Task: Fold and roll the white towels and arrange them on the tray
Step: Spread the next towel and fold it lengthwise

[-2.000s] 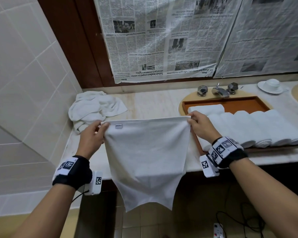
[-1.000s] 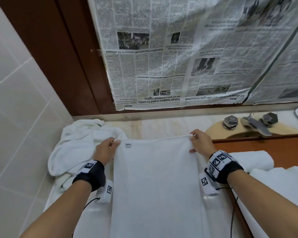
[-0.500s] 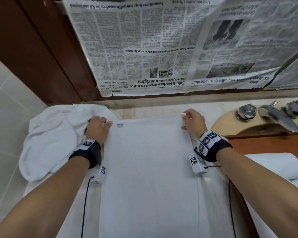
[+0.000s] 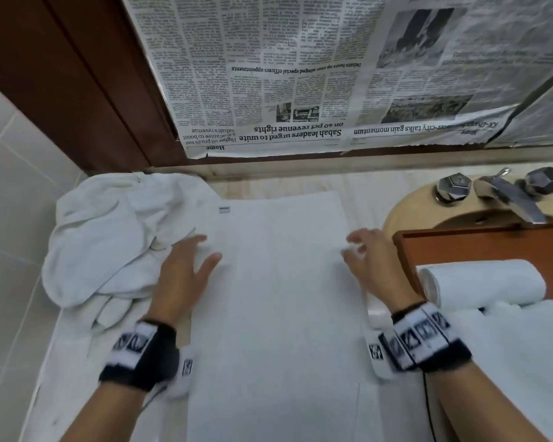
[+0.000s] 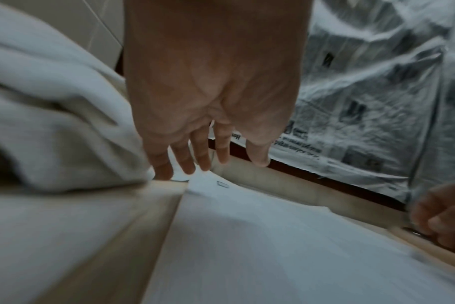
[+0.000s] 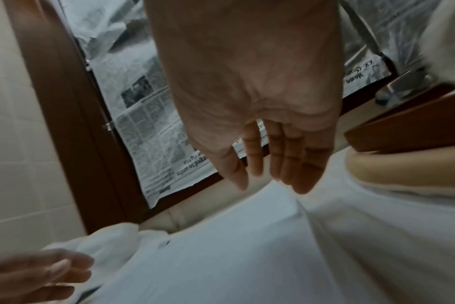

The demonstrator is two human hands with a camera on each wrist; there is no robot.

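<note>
Now flat towel (image 4: 278,301) between both open grips.

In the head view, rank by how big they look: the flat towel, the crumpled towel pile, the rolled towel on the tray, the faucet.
Flat towel
Crumpled towel pile
Rolled towel
Faucet, smallest, though farthest away.

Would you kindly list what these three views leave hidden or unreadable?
- Flat white towel: near end cut off by the head view's bottom edge.
- Brown wooden tray: rolled white towels cover much of it; right side leaves the frame.
- Small grey label: too small to read.
- Right hand: fingertips motion-blurred.
</note>
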